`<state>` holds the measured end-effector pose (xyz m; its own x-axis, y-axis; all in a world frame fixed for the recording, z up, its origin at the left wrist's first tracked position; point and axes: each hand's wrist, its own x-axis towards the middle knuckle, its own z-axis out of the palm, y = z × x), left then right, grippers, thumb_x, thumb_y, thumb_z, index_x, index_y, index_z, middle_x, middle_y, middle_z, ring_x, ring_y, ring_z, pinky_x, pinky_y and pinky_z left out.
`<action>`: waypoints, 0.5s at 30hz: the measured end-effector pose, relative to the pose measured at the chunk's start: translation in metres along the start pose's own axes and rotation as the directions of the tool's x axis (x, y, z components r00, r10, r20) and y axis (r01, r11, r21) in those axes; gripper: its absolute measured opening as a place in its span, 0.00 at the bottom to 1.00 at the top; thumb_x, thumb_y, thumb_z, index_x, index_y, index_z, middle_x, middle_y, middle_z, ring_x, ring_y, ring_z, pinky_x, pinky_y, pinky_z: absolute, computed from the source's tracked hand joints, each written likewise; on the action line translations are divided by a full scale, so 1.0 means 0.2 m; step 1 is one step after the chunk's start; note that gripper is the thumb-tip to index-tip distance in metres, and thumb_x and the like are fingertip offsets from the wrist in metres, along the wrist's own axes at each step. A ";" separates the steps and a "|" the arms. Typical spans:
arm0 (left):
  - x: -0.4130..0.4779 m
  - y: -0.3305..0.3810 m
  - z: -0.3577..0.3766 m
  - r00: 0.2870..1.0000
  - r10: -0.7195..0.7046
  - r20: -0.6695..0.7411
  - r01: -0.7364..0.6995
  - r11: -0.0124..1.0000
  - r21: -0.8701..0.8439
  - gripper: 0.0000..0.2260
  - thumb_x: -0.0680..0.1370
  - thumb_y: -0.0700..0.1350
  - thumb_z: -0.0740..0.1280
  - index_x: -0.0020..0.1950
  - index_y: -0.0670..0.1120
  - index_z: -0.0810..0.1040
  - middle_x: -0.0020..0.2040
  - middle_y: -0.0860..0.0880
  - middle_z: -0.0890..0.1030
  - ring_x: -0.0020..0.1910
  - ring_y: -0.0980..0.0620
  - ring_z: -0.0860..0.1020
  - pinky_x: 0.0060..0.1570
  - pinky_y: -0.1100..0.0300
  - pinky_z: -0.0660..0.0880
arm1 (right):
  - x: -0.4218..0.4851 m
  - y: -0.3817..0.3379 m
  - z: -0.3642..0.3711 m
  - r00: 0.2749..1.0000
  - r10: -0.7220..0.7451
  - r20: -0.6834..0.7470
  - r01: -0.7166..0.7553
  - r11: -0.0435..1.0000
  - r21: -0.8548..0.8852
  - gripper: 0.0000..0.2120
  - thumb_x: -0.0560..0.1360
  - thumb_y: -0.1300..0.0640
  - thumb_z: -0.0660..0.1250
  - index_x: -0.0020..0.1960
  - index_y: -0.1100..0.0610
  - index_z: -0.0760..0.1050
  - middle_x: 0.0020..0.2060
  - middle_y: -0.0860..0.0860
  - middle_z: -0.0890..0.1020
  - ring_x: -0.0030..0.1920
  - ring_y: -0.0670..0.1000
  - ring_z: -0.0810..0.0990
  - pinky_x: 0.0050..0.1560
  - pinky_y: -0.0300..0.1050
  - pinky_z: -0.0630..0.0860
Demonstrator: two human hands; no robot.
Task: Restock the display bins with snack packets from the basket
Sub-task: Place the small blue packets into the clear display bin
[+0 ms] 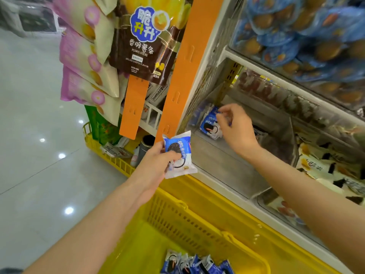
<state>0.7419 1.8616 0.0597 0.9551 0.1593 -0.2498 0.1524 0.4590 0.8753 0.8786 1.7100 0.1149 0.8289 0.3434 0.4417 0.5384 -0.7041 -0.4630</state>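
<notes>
Left hand (156, 165) grips a blue-and-white plastic snack packet (178, 155); right hand (236, 126) maybe pinches a second packet (209, 125). Stand each upright in the clear plastic bin's (227, 167) back corner.

Your left hand (156, 162) is raised, arm outstretched, fingers curled round a snack packet (177, 145). Your right hand (235, 127) reaches forward, palm down, thumb and forefinger drawn close together.

Bright, even light is cast; lamp glare is mirrored on the floor (42, 175); edges are blurred and bent.
</notes>
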 end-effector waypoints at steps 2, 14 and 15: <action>-0.05 0.00 0.02 0.998 -0.006 0.061 0.006 1.000 -0.002 0.13 0.77 0.36 0.64 0.59 0.46 0.76 0.55 0.43 0.78 0.41 0.54 0.74 0.46 0.60 0.72 | -0.15 -0.11 -0.06 0.996 -0.020 0.082 0.013 0.996 0.090 0.03 0.79 0.55 0.61 0.49 0.53 0.73 0.37 0.43 0.77 0.36 0.41 0.75 0.38 0.34 0.71; -0.37 -0.05 0.11 0.973 0.199 0.116 -0.210 0.974 0.091 0.09 0.76 0.48 0.64 0.52 0.45 0.77 0.51 0.44 0.81 0.47 0.53 0.80 0.53 0.55 0.76 | -0.68 -0.34 -0.27 0.875 0.043 0.482 -0.247 0.897 0.367 0.10 0.75 0.58 0.67 0.57 0.55 0.75 0.49 0.50 0.82 0.41 0.39 0.79 0.37 0.30 0.74; -0.39 -0.04 0.11 0.968 0.211 0.135 -0.229 0.965 0.130 0.10 0.77 0.48 0.64 0.52 0.44 0.77 0.51 0.43 0.81 0.48 0.52 0.81 0.53 0.55 0.76 | -0.69 -0.32 -0.29 0.870 0.031 0.493 -0.242 0.897 0.369 0.10 0.75 0.58 0.68 0.55 0.54 0.75 0.47 0.48 0.82 0.41 0.36 0.79 0.39 0.29 0.75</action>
<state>0.6725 1.8269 0.0818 0.9910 0.1335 -0.0010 -0.0385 0.2926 0.9555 0.7208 1.6713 0.1290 0.8126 0.5828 -0.0090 0.3390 -0.4851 -0.8061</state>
